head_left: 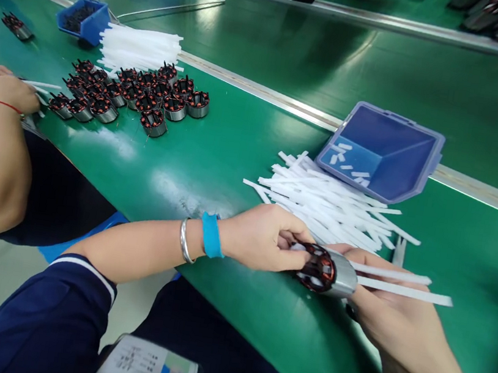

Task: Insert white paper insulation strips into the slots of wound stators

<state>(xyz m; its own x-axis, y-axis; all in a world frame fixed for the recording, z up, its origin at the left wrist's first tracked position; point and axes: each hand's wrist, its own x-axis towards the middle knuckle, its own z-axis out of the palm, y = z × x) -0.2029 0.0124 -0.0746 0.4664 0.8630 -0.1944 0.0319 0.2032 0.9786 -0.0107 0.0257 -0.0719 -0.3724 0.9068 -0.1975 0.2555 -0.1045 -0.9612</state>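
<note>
My right hand [381, 304] grips a motor stator [327, 273], a grey metal cylinder with copper windings and a black end. Two white strips [402, 283] stick out of its far end to the right. My left hand [265, 237], with a blue band and a silver bangle on the wrist, pinches at the stator's near end with closed fingers. Just beyond my hands lies a loose pile of white strips [330, 201] on the green belt.
A blue bin [413, 172] with a few short white pieces stands behind the pile. At left, a co-worker's hands [5, 92] work beside several finished stators [136, 96], another strip pile [136, 47] and a small blue tray [83, 18].
</note>
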